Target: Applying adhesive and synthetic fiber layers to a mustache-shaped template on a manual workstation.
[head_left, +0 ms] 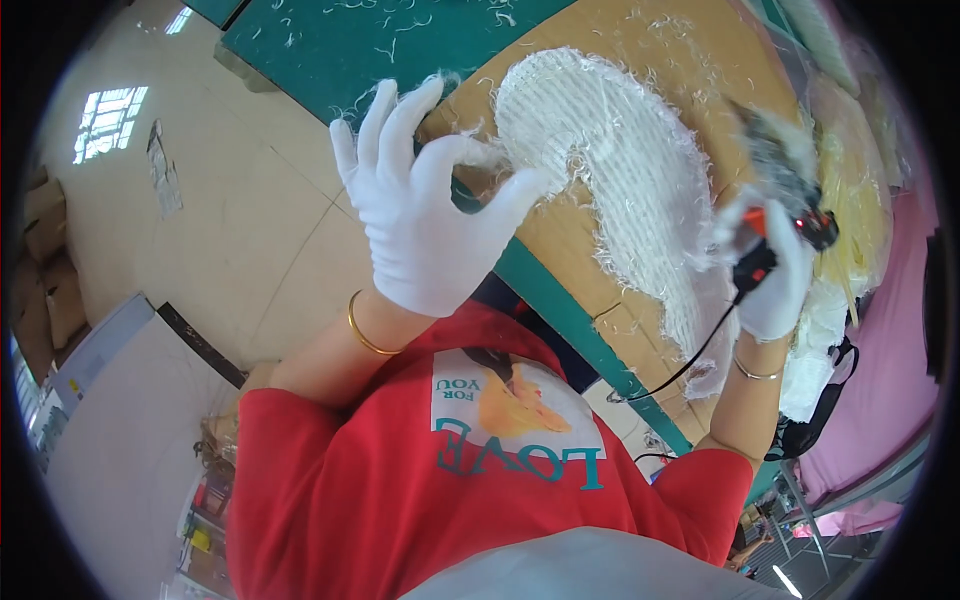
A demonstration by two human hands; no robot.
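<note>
A curved, white, ribbed piece of fabric (640,160) with frayed, fringed edges lies on a brown cardboard sheet (740,50). My left hand (425,210), in a white glove, pinches at the fabric's left edge with thumb and index finger, the other fingers spread upward. Loose threads cling around its fingertips. On the right side of the fabric, my gloved right hand (775,285) is closed around a corded black hand tool (755,265) with orange-red parts and a small red light. Motion blurs the tool's grey far end, so its exact kind is unclear.
The cardboard rests on a green table (300,50) scattered with white thread scraps. A black cord (680,372) runs from the tool across the fabric's lower end. Clear plastic bags (850,180) and pink cloth (890,330) lie at the right. Cardboard boxes (50,250) stand far left.
</note>
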